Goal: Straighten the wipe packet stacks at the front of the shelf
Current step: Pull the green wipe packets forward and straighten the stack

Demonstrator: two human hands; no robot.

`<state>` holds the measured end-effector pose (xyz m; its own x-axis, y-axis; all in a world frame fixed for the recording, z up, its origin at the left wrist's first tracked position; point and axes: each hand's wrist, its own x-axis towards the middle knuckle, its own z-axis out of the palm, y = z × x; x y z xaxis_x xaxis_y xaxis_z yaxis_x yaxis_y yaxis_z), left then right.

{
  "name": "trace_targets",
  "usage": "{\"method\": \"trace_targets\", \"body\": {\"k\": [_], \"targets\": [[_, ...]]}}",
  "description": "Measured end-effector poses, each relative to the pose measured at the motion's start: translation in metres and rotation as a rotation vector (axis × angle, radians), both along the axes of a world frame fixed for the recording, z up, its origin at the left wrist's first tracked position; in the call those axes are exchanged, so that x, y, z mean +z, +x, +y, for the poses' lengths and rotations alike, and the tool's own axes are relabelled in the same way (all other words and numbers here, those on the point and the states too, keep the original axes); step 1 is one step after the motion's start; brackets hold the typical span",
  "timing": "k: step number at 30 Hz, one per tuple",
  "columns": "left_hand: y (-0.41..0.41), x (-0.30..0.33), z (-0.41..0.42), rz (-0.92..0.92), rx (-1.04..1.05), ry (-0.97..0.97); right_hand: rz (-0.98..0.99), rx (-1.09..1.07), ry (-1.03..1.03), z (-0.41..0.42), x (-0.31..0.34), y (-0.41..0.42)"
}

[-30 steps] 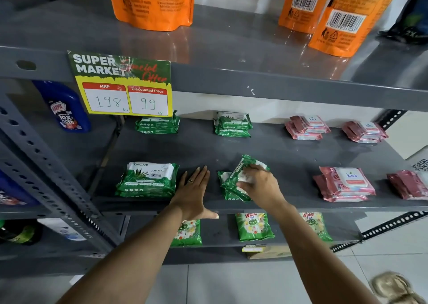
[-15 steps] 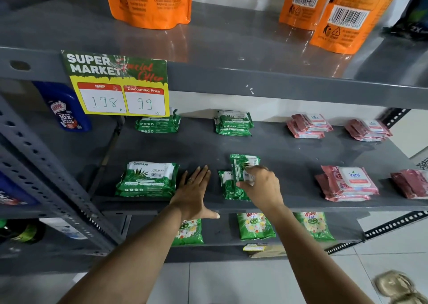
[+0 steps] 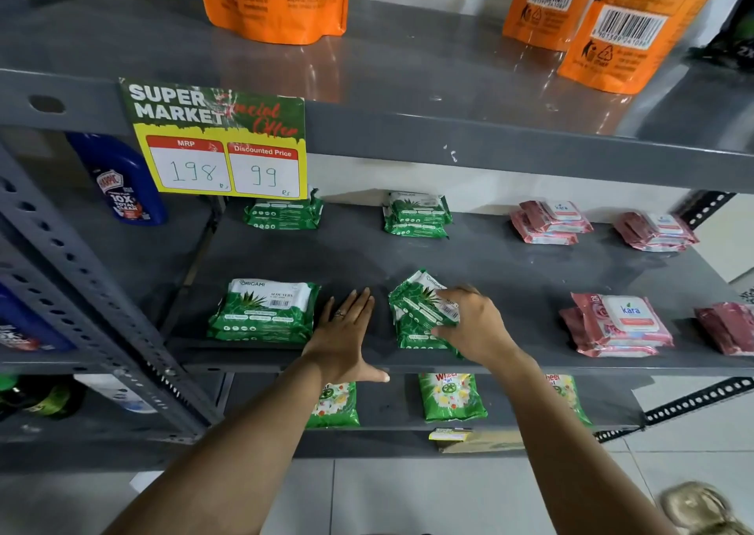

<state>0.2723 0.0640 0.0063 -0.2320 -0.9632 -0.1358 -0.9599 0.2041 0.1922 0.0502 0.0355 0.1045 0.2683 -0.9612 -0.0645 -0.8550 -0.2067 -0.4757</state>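
Note:
On the grey middle shelf (image 3: pixel 510 281), a neat stack of green Origami wipe packets (image 3: pixel 265 312) lies at the front left. Right of it, my left hand (image 3: pixel 344 334) rests flat on the shelf, fingers spread, holding nothing. My right hand (image 3: pixel 473 324) grips the top green packet (image 3: pixel 420 302) of the middle front stack, turned askew over the packets (image 3: pixel 416 336) beneath it. Further right at the front sits a pink Kara wipe stack (image 3: pixel 616 326), and a darker pink stack (image 3: pixel 726 326) is cut off by the frame edge.
Two green stacks (image 3: pixel 416 218) and two pink stacks (image 3: pixel 551 222) lie at the shelf's back. A price sign (image 3: pixel 220 139) hangs from the upper shelf, which holds orange pouches (image 3: pixel 277 0). Green detergent packets (image 3: pixel 451 398) fill the lower shelf. A blue bottle (image 3: pixel 122 183) stands left.
My right hand has turned the top green packet from nearly upright to lying flatter and askew on its stack. My left hand has stayed flat on the shelf.

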Motion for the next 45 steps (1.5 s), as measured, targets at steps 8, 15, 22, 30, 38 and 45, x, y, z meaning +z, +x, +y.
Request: {"method": "trace_targets", "body": {"k": [8, 15, 22, 30, 38, 45], "targets": [[-0.001, 0.001, -0.002, 0.000, 0.002, 0.006, -0.001, 0.129, 0.067, -0.012, 0.012, -0.016], [-0.002, 0.002, 0.000, -0.007, 0.009, 0.004, -0.032, 0.122, 0.095, -0.020, 0.006, -0.019], [-0.003, 0.003, 0.000, -0.026, 0.016, 0.017, -0.027, 0.194, 0.114, -0.024, 0.007, -0.025], [-0.002, 0.002, 0.000, -0.047, 0.018, 0.014, -0.067, 0.192, 0.067, -0.018, 0.000, -0.026], [-0.003, 0.004, 0.001, -0.053, 0.013, 0.008, -0.067, 0.217, 0.054, -0.015, -0.001, -0.026], [-0.003, 0.003, 0.000, -0.047, 0.016, 0.018, -0.104, 0.202, 0.141, -0.019, 0.003, -0.033]]}}
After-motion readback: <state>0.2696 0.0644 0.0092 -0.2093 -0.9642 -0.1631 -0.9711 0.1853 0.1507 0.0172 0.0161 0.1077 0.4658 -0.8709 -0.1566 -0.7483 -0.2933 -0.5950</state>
